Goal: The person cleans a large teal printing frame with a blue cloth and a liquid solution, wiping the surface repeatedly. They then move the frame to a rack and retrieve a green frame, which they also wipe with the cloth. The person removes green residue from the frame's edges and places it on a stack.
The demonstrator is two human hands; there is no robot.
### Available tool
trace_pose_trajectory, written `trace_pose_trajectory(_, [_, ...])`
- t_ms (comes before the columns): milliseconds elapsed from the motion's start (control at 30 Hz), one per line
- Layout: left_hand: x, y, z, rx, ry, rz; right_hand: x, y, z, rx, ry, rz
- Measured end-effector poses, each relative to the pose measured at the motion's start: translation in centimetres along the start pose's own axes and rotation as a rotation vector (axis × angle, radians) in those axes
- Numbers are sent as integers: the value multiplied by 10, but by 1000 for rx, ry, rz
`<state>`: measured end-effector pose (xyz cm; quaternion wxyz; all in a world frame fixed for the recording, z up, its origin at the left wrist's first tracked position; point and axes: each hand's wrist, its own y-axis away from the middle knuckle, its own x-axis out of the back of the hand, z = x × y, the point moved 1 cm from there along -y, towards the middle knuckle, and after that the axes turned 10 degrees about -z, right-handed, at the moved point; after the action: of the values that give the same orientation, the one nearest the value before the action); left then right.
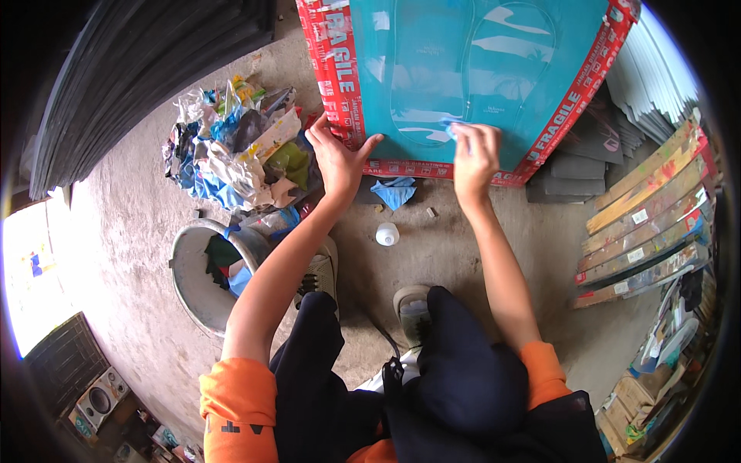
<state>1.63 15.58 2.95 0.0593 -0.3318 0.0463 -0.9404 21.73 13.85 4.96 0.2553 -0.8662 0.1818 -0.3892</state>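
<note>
A screen-printing frame [432,92] leans at the top, its teal mesh marked with sandal-sole outlines and its border wrapped in red printed tape. At its lower left corner my left hand [340,160] grips the taped edge, thumb over the near side and fingers along the left side. My right hand [476,158] is closed, pressing a small light-blue cloth [450,123] against the lower part of the mesh. Most of that cloth is hidden by my fingers. Below the frame, a blue rag [394,192] and a small white bottle [387,234] are on the concrete floor.
A heap of crumpled rags and wrappers [239,147] lies left of the frame. Nearer is a grey bucket [202,282] with cloths inside. Dark sheets [147,77] are stacked far left. Paint-stained wooden frames [644,224] and grey sheets [575,166] are at right.
</note>
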Motion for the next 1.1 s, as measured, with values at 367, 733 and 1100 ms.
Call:
trace_pose_trajectory(367, [3,-1,-13,25,79,-67,-2,-10,-10,232,68,-231])
trace_pose_trajectory(733, [5,6,4,-152,-81,-34,-28,8,-8,568,73,-496])
trace_pose_trajectory(1100, [6,12,10,-30,8,-67,1,-143,-44,461,73,17])
